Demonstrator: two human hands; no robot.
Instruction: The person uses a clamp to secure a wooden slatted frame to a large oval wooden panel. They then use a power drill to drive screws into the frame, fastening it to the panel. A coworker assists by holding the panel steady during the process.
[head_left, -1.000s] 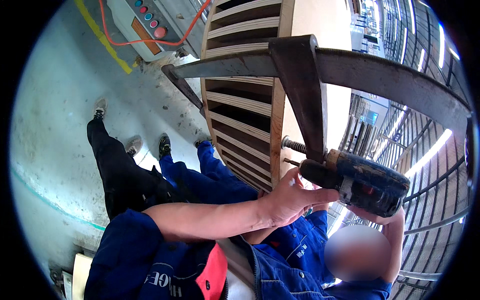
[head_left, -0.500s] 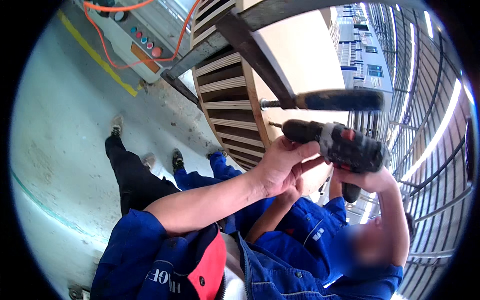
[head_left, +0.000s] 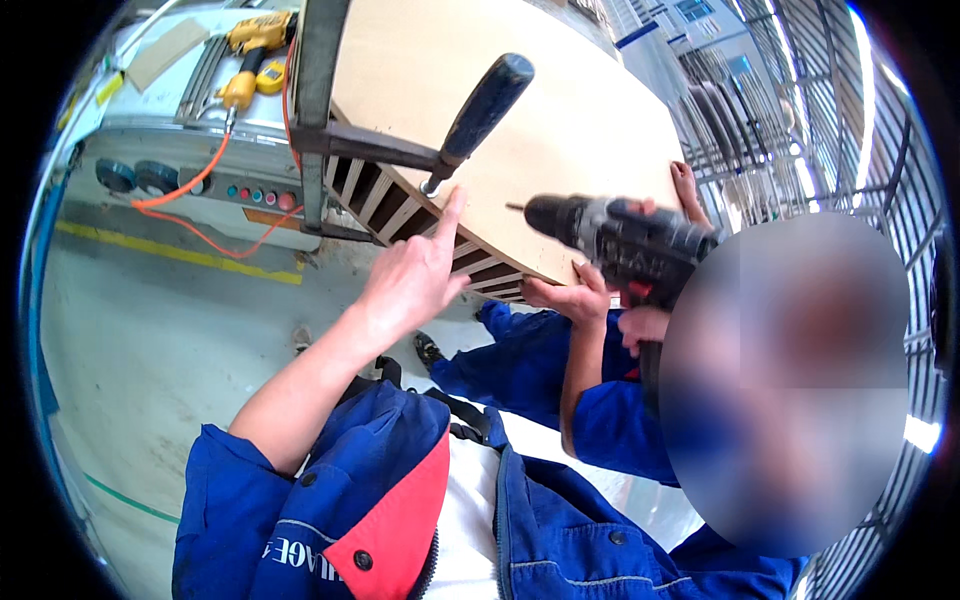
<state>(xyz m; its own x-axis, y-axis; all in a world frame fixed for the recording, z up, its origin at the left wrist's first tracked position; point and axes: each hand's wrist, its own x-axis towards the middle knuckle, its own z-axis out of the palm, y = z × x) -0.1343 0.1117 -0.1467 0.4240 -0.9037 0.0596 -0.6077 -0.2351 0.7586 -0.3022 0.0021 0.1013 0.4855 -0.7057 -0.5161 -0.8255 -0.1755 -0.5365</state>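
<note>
My left hand point(head_left: 410, 280) points with its index finger at the pale wooden panel point(head_left: 560, 130), close to the foot of a screw clamp. The clamp's dark handle point(head_left: 488, 112) tilts over the panel, and its metal bar point(head_left: 375, 147) reaches across the slatted edge. Nothing is held in that left hand. My right hand point(head_left: 642, 326) grips a black and grey cordless drill point(head_left: 620, 238), partly hidden by a blurred area. The drill's bit point(head_left: 514, 206) points left, above the panel and apart from the clamp.
A co-worker's hand point(head_left: 575, 297) rests at the panel's near edge, another hand point(head_left: 686, 190) at its far right. At the left, a yellow air tool point(head_left: 243, 85) lies on a machine with coloured buttons point(head_left: 258, 196). An orange hose point(head_left: 190, 190) hangs there.
My left hand has left the drill's front and come to the panel edge by the clamp. The drill now sits away from the clamp. The view has turned, bringing the air tool into sight.
</note>
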